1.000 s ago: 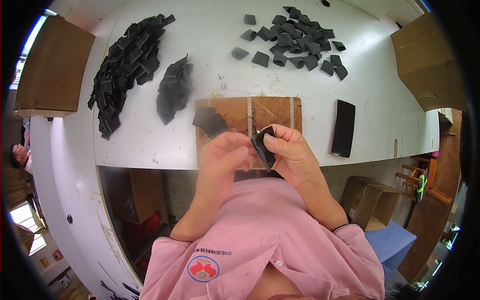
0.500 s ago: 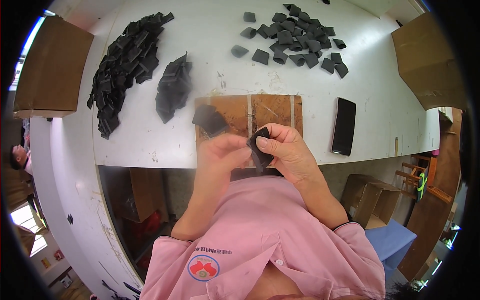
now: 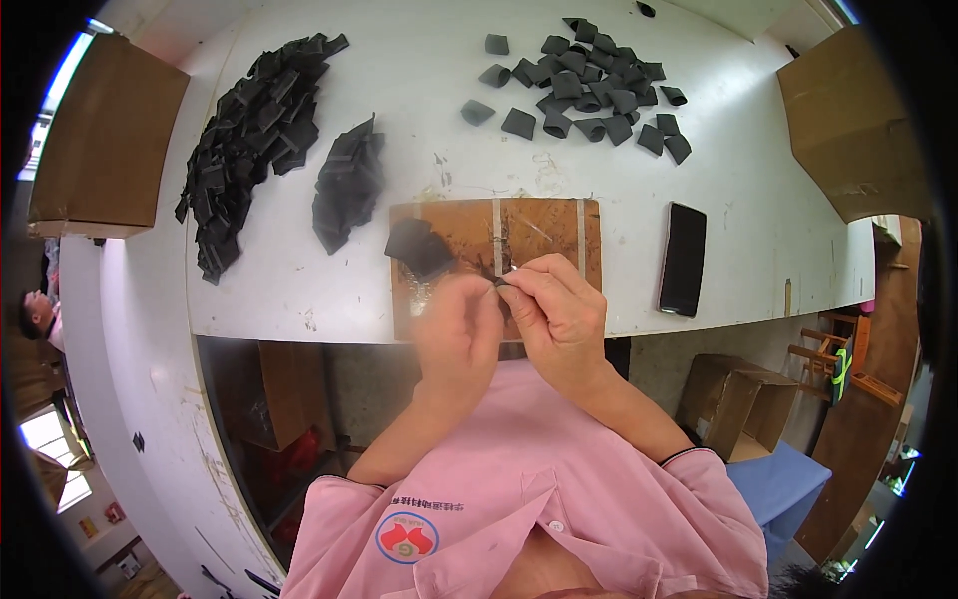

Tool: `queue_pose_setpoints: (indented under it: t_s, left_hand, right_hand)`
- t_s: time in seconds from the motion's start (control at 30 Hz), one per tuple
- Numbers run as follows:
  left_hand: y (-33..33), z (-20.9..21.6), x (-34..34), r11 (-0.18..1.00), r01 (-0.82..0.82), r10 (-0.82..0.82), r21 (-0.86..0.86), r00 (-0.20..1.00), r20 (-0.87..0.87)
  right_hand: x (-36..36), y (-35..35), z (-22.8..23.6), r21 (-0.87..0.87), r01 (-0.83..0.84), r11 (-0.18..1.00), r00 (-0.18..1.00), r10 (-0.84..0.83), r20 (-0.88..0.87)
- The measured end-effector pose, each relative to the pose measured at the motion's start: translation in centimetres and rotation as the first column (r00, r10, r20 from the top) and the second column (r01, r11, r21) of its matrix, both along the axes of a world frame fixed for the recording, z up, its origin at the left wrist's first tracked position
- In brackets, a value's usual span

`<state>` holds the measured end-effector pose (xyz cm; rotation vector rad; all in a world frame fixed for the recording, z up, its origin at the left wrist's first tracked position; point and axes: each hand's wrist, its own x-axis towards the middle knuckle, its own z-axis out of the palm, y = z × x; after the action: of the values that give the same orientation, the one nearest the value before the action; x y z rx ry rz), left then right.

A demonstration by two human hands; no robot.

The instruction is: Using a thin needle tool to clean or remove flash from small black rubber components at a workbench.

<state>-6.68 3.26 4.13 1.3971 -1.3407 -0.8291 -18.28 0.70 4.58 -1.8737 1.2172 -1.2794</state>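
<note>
My left hand (image 3: 461, 321) and my right hand (image 3: 561, 311) meet over the near edge of a brown board (image 3: 559, 225). Between their fingertips they pinch a small black fabric piece (image 3: 502, 288), mostly hidden by the fingers. The left hand is slightly blurred. Beside it, on the board's left part, lie a few black fabric pieces (image 3: 419, 248). Further left is a small stack of flat black pieces (image 3: 347, 188), next to a long heap of similar pieces (image 3: 254, 130). At the far right several black tube-like pieces (image 3: 599, 80) lie loosely piled.
A black phone (image 3: 684, 260) lies on the white table (image 3: 419, 80), right of the board. Cardboard boxes stand at the table's left (image 3: 110, 130) and right (image 3: 848, 120). Below on the right are an open carton (image 3: 738, 404) and a blue cover (image 3: 783, 489). Another person (image 3: 42, 311) shows at far left.
Both hands have moved slightly away from my body, onto the board's near part. The black fabric piece, broadly visible before, is now mostly covered by my fingers.
</note>
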Motion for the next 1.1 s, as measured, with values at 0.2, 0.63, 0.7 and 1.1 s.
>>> queue_pose_setpoints:
  t_s: [0.2, 0.63, 0.7, 1.1]
  left_hand:
    - [-0.5, -1.9, -0.9, 0.927, -0.306, 0.326, -0.219, 0.943, 0.062]
    - [0.7, 0.8, 0.0, 0.925, -0.234, 0.212, -0.301, 0.972, -0.102]
    - [0.4, 1.2, 1.6, 0.96, -0.271, 0.24, -0.076, 0.929, -0.281]
    - [-0.1, 4.7, 2.4, 0.991, 0.114, -0.041, 0.074, 0.769, -0.638]
  right_hand:
    - [1.0, -0.5, -1.3, -0.183, 0.109, 0.977, 0.958, -0.152, -0.241]
    - [-0.1, -0.7, 1.5, 0.433, -0.832, 0.346, 0.406, -0.151, 0.901]
    - [-0.4, -1.4, 2.7, 0.565, -0.714, 0.414, 0.618, -0.005, 0.786]
    - [0.0, -2.4, 4.4, 0.419, -0.734, 0.535, 0.567, 0.142, 0.811]
